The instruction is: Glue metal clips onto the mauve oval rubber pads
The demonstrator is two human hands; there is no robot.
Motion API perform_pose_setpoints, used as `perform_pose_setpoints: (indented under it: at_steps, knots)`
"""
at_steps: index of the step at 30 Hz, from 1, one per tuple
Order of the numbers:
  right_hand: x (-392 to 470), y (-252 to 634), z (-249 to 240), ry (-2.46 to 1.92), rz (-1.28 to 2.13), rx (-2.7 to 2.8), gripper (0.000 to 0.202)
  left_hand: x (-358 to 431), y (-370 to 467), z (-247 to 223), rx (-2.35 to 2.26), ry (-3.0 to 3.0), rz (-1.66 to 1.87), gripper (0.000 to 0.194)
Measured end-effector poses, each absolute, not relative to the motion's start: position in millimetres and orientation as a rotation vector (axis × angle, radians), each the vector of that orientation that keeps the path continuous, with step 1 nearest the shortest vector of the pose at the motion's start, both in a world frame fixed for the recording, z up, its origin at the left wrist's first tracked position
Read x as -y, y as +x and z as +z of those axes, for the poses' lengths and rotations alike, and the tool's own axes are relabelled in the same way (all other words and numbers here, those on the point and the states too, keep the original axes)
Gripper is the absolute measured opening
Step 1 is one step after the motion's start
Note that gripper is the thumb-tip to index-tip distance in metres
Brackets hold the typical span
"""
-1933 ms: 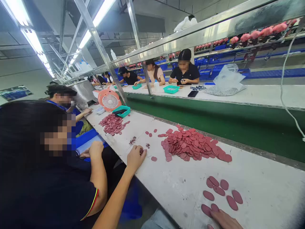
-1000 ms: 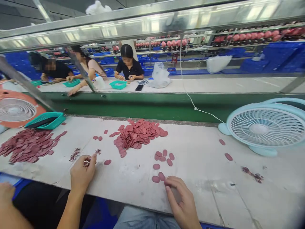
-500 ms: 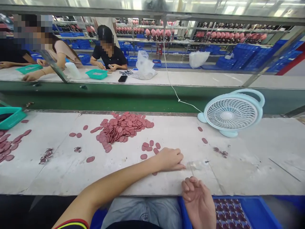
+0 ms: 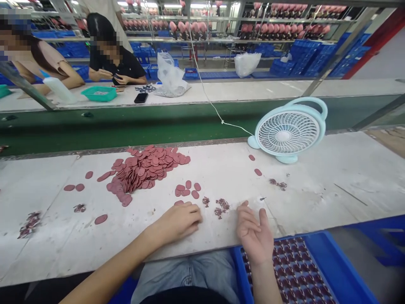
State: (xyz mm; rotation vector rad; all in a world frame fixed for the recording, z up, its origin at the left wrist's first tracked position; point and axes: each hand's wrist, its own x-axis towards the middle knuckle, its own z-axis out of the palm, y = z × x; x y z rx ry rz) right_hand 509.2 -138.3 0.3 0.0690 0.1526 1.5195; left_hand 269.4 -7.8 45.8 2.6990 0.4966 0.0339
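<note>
My left hand (image 4: 181,222) rests palm down on the white table, its fingers bent and their tips hidden, so what is under them cannot be made out. Just beyond it lie several loose red oval pieces (image 4: 185,192). To its right are small dark red clusters (image 4: 222,205). My right hand (image 4: 255,230) is palm up at the table's front edge, fingers loosely curled and apart, with nothing in it. A large pile of red oval pieces (image 4: 145,169) lies at the left, beyond my left forearm.
A light blue fan (image 4: 289,131) stands at the back right, its white cord running up. Below the table edge sits a blue crate (image 4: 340,264) with dark red parts. Across the green divider, people sit at another table with a teal tray (image 4: 99,93).
My left hand has drawn back left towards me, uncovering the small dark clusters. My right hand has moved up over the table edge, its fingers more open. The view has shifted right.
</note>
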Motion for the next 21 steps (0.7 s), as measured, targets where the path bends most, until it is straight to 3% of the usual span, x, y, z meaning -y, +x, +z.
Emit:
perform_pose_setpoints:
  at_steps: [4, 8, 14, 21]
  knots:
    - [133, 509, 1, 0.051, 1.519, -0.141, 0.021, 4, 268, 39, -0.536, 2.641, 0.054, 0.015]
    - [124, 513, -3, 0.043, 1.509, -0.13, 0.043, 5, 263, 29, -0.593, 2.56, 0.134, 0.015]
    - [116, 511, 3, -0.017, 1.483, -0.136, 0.025, 19, 257, 19, -0.708, 2.259, 0.376, 0.016]
    - [148, 435, 45, -0.337, 1.465, -0.167, 0.036, 71, 278, 17, -0.855, 1.534, 0.721, 0.019]
